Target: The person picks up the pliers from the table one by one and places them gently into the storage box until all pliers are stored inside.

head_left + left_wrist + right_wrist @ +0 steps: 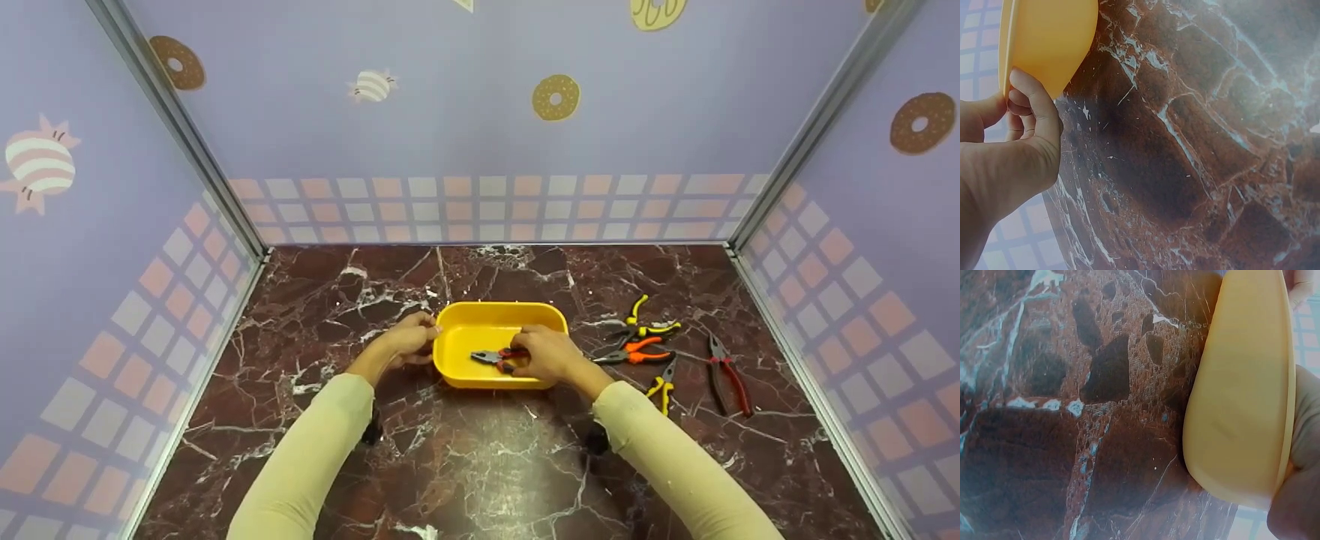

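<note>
A yellow plastic bin (501, 306) with rounded corners stands on the marble-patterned surface. My left hand (406, 342) pinches its left rim between thumb and fingers, as the left wrist view of the hand (1024, 140) also shows. Reaching into the bin from the right, my right hand (551, 354) holds combination pliers (486, 358) by their red and black handles, jaws toward the left. In the right wrist view the bin's outer wall (1235, 399) hides the pliers and most of the right hand (1306, 439).
Right of the bin lie yellow-black pliers (657, 330), orange-black pliers (637, 352), smaller yellow-handled pliers (663, 386) and red-handled pliers (726, 367). Patterned lilac walls (465, 135) enclose the dark red surface (480, 465) at the back and both sides.
</note>
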{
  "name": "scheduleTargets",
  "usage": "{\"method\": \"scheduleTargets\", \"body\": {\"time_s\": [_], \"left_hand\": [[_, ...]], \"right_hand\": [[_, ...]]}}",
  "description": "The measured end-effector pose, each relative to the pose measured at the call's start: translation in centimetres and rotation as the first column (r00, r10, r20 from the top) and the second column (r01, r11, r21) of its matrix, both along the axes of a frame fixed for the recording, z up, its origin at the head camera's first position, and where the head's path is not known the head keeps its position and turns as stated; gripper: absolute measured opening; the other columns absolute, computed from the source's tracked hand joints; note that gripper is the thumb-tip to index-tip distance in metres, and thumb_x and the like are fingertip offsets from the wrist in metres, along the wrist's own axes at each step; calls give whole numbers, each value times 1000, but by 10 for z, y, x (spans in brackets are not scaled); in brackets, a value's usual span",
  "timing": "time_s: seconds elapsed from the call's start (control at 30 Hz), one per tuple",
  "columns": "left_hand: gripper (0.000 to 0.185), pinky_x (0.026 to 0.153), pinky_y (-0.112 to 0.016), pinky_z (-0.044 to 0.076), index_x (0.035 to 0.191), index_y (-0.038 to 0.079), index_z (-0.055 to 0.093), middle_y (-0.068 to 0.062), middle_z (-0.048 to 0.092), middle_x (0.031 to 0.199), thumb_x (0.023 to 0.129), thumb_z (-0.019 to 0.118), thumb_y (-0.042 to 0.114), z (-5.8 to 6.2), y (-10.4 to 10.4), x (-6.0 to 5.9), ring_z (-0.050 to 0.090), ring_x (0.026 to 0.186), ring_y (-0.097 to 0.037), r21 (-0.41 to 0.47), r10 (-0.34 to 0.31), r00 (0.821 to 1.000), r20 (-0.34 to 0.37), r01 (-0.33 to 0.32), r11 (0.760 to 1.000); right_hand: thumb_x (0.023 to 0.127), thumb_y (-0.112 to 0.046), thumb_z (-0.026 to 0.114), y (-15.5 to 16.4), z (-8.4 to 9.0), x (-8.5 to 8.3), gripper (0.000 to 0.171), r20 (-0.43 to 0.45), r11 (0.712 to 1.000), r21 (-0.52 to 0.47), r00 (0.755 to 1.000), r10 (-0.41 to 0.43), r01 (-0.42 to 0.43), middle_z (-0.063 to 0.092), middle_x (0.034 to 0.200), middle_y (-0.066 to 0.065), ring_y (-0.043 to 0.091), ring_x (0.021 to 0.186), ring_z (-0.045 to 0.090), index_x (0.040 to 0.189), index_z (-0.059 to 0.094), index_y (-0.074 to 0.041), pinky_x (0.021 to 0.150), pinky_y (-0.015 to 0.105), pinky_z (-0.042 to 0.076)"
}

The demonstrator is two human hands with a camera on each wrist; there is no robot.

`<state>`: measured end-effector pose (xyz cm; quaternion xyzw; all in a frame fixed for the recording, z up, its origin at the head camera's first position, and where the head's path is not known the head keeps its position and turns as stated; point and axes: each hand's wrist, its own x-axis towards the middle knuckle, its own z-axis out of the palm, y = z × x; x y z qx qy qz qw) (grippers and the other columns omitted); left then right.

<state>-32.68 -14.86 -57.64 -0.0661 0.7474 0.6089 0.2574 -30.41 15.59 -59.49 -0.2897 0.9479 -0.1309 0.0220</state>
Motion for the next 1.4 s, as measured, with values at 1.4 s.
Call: {"method": "scheduleTargets", "body": {"time_s": [1.4], "left_hand": [[16, 68, -28, 59, 122, 10, 48, -11, 58, 104, 110, 56, 18, -3, 0, 1, 62, 86, -19, 4, 16, 999, 32, -16, 1000]], "right_hand": [[85, -40, 88, 0, -1, 2, 43, 10, 1000, 9, 1000, -18, 18, 68, 111, 4, 26, 106, 64, 118, 76, -15, 92, 48, 56]]}}
